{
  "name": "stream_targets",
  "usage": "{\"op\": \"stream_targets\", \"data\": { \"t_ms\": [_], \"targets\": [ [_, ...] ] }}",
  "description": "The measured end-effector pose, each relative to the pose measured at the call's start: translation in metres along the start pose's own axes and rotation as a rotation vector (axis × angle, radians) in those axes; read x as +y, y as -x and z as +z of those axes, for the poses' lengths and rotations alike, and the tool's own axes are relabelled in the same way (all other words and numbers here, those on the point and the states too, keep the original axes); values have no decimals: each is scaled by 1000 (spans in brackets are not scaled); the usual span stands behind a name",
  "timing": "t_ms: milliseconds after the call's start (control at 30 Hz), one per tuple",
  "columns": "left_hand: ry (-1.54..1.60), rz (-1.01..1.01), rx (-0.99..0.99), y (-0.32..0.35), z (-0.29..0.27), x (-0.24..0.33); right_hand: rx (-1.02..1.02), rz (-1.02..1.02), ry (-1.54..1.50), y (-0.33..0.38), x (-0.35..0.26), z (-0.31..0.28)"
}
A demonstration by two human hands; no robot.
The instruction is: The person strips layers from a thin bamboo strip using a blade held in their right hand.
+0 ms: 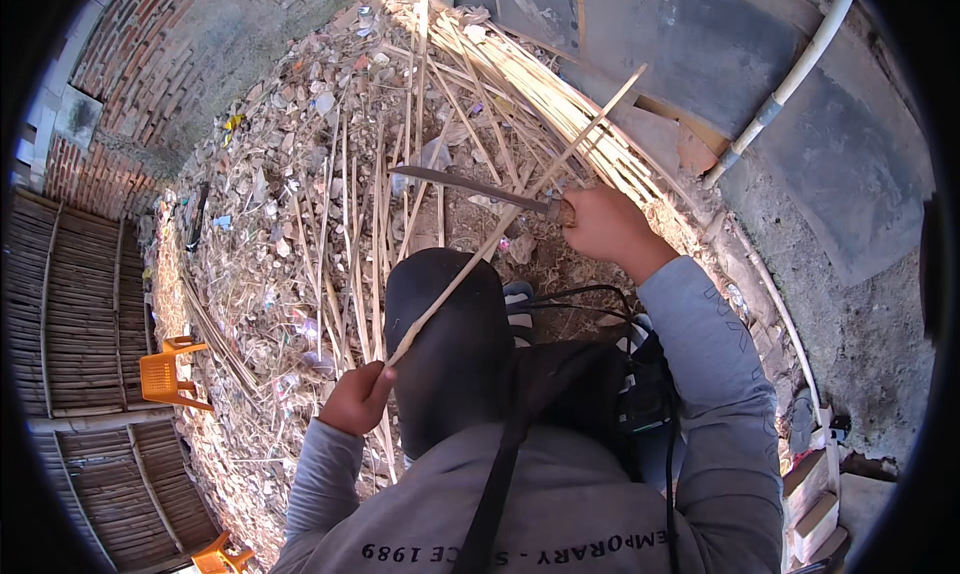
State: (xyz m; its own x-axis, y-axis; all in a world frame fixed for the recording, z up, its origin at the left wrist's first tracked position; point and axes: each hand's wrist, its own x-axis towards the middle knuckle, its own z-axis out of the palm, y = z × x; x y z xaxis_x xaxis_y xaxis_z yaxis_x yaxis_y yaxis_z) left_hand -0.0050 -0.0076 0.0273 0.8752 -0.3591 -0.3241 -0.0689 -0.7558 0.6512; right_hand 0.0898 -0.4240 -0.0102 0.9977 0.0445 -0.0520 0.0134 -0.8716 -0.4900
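Observation:
My left hand (358, 399) is closed around the near end of a long, pale bamboo strip (455, 286). From there the strip slants up and away to the right, passing over my dark-clothed knee (440, 334). In my right hand (608, 226) is the handle of a long-bladed knife (465, 184), its blade pointing left. The blade crosses the strip close to the handle; whether it bites into the wood I cannot tell.
Many bamboo strips (560, 94) lie piled along the wall at the far right, others (350, 244) across the littered ground. A white pipe (790, 84) runs by the wall. An orange plastic chair (170, 374) stands left, near a bamboo-slat panel (80, 304).

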Motion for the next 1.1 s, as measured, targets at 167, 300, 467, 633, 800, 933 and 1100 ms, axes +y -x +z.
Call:
{"op": "stream_targets", "data": {
  "t_ms": [167, 300, 467, 633, 800, 933, 1100],
  "targets": [
    [-40, 7, 17, -8, 6, 5, -59, 47, -173, -7, 32, 9],
    [-27, -21, 16, -2, 3, 2, 17, 27, -118, 0, 12, 3],
    [-34, 1, 5, -6, 7, -5, -17, 56, -19, -1, 24, 6],
    [26, -2, 5, -3, 3, -2, 43, 124, -39, -2, 21, -11],
    [-11, 22, 41, 0, 8, -7, -18, -90, 25, -1, 12, -3],
    [-25, 16, 18, -4, 1, 0, 114, 229, -171, -10, 60, 2],
    [-76, -43, -18, -1, -6, -2, 88, 153, -53, 0, 42, -7]
  ]
}}
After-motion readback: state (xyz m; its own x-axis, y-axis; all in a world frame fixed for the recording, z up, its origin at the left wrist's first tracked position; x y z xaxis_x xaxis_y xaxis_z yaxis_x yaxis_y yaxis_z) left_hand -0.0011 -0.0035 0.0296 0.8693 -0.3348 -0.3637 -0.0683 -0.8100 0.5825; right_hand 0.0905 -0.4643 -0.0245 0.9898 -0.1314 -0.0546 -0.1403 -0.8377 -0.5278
